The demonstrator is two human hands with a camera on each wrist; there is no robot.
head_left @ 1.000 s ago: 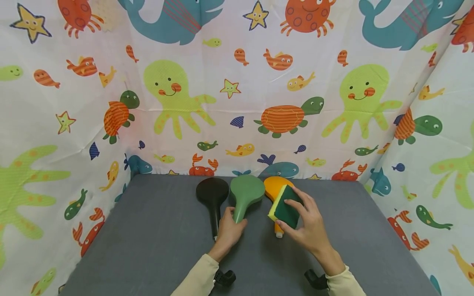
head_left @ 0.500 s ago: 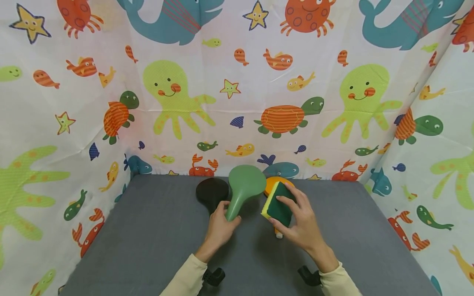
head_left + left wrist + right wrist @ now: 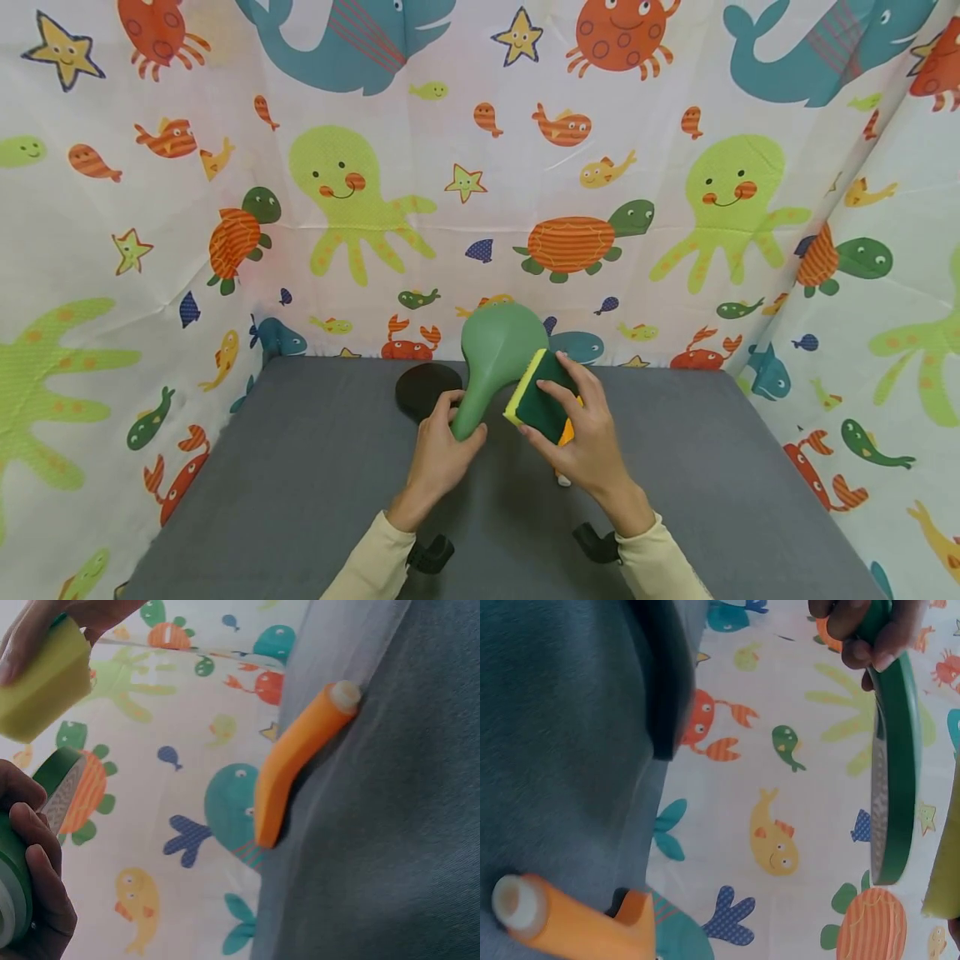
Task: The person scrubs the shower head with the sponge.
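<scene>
The sea-creature curtain [image 3: 225,167] fills the upper two thirds of the head view and wraps both sides. Below it, the grey table [image 3: 262,500] occupies the lower centre of the frame.

The green paddle [image 3: 491,358] stands raised above the table at frame centre. Its long axis runs from the handle, at lower left, up to the round head, at upper right. The left hand [image 3: 438,454] has its fingers curled round the handle just below centre. In the right wrist view the green paddle [image 3: 892,765] appears edge-on at the right of the frame.

The sponge [image 3: 536,398], yellow foam with a dark green scouring face, sits immediately right of the paddle head, touching or just beside its lower right edge; contact cannot be confirmed. The right hand [image 3: 588,442] grips the sponge from the lower right, thumb on the near edge and fingers over the green face. The sponge lies up and to the left of that hand, towards the paddle head, and the right hand is the nearer one to the head.

The black paddle [image 3: 427,390] lies flat on the table left of centre, behind the left hand. The orange paddle [image 3: 296,761] lies flat on the table near its far edge, mostly hidden behind the right hand in the head view.
</scene>
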